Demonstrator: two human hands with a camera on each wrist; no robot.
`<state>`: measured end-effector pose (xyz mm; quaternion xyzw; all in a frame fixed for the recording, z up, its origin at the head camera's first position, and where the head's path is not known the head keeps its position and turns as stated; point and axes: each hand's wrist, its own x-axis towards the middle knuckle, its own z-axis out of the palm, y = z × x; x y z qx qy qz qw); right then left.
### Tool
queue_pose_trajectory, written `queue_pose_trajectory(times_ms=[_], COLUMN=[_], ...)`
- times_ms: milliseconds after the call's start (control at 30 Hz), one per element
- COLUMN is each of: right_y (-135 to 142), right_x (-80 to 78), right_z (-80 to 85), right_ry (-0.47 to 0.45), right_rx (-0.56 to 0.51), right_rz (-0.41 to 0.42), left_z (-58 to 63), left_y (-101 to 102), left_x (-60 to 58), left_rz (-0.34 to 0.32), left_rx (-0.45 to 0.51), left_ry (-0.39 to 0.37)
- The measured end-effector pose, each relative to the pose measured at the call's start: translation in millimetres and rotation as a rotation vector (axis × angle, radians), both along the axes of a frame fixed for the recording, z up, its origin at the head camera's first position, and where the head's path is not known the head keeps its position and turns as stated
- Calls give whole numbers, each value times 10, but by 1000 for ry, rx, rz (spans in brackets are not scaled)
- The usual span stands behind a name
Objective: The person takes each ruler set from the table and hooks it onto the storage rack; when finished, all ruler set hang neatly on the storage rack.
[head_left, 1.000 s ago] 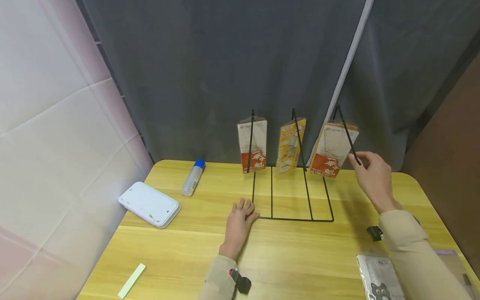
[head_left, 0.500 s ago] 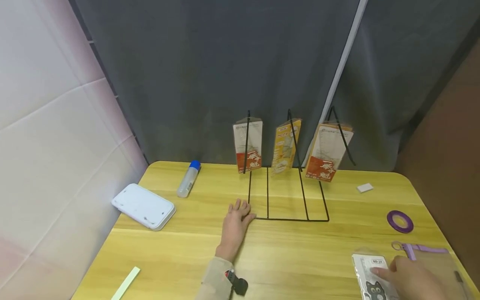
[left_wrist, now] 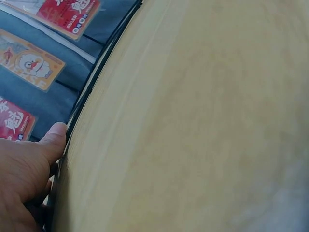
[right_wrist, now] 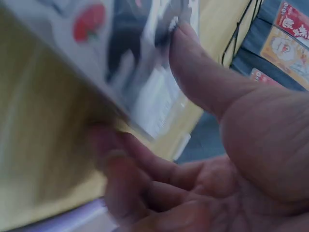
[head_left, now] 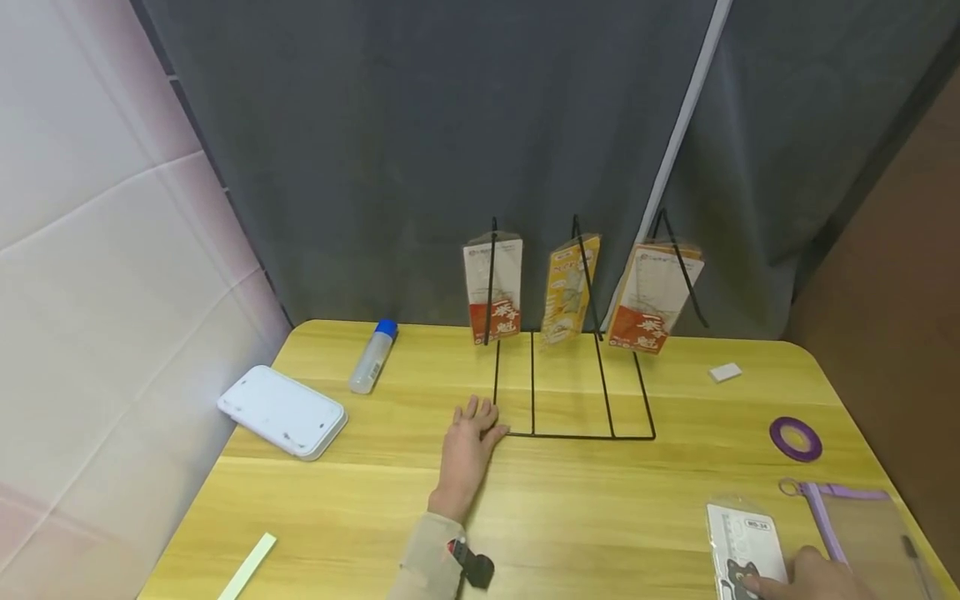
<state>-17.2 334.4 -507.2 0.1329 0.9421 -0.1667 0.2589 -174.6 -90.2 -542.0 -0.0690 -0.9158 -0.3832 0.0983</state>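
Note:
My left hand (head_left: 464, 450) lies at the front left corner of a black wire display rack (head_left: 577, 436), fingers spread on the table, thumb touching the base wire. At lower right, my right hand (head_left: 813, 577) pinches the right edge of a clear-sleeved ruler packet (head_left: 753, 537) with a black cat print. In the right wrist view its thumb presses on the packet's face, with the fingers curled at the edge. From the rack's prongs hang a red-and-white ruler packet (head_left: 495, 279) at left, a yellow packet (head_left: 567, 292) in the middle and red-and-white ruler packets (head_left: 651, 292) at right.
A purple tape roll (head_left: 777, 433) and a mesh zip pouch (head_left: 870, 533) lie at right, with a white eraser-like block (head_left: 725, 372) behind. At left are a white case (head_left: 281, 412), a blue-capped glue bottle (head_left: 372, 358) and a pale green strip (head_left: 247, 568).
My right hand has left the right prong, come down to the cat ruler packet and taken its edge, which has shifted slightly. The left hand stays on the rack's corner.

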Motion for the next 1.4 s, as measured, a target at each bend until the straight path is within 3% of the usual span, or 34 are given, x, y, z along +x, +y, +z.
queue_pose_trajectory(times_ms=[100,200,300,400,467,600,700,900,1200,1400], right_y=[3,-43,-161,-340,-482,-797,-1026,-1312,-1368,-1425], right_x=[-42,-99,-166,-248,-302,-386,-449,-598,-706,-923], right_z=[-9,45,235,566,807,1239,1469,1649,1632,1591], right_ry=[17,107,202,316,450,858,1040,1119,1123,1122], right_rx=[-42,-103,-171,-188,-198,-198,-217,-273,-261,-264], right_rz=[-16,-34,-36,-7,26,121,158,200,160,125], left_z=[6,11,7,-3,-11,-21,-24,-15,7,3], left_y=[2,2,-1,-7,-10,-22,-27,-2,-3,-12], left_x=[-6,-7,-8,-14,-17,-11,-5,11,12,6], left_rz=[0,-4,-7,-6,-5,-5,-6,-13,-14,-12], left_rx=[3,3,0,5,8,16,22,26,19,22], left_ry=[4,0,5,11,11,6,13,13,3,8])
